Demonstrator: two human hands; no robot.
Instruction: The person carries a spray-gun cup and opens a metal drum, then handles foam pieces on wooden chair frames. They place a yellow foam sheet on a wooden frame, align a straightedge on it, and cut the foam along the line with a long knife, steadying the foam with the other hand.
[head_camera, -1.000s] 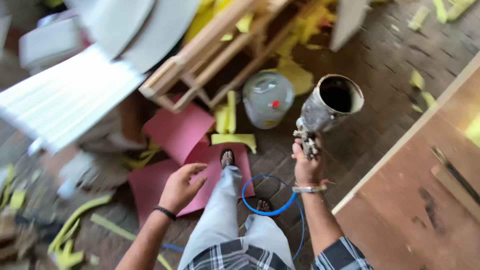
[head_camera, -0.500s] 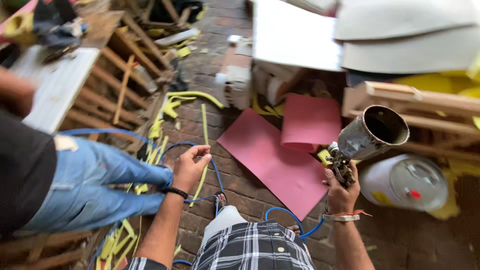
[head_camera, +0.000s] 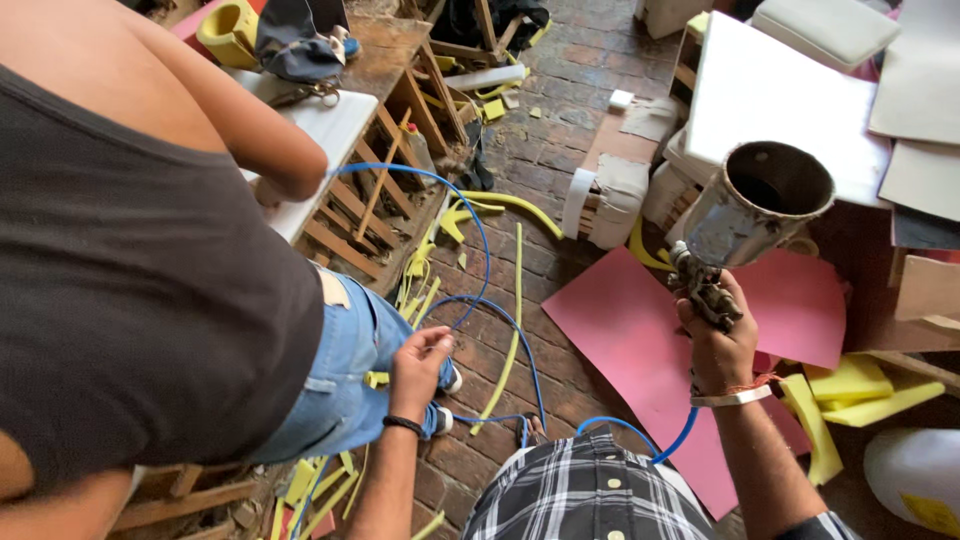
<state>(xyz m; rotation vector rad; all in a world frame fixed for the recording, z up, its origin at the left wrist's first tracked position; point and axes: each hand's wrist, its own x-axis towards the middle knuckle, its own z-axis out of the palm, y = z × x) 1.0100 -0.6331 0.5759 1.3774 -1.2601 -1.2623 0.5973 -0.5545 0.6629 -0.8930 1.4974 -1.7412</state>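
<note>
Swinging left since the earlier frame, the view now brings a second person (head_camera: 140, 270) in a dark top close beside the left hand (head_camera: 418, 368), whose grip is loosely curled on nothing. Right hand (head_camera: 722, 338) clenches the spray gun (head_camera: 745, 225), metal cup open above the grip, blue hose (head_camera: 480, 260) trailing below.

Upholstery workshop: foam scraps (head_camera: 515, 300), wooden frames (head_camera: 370, 200), spray gun (head_camera: 745, 225).
</note>
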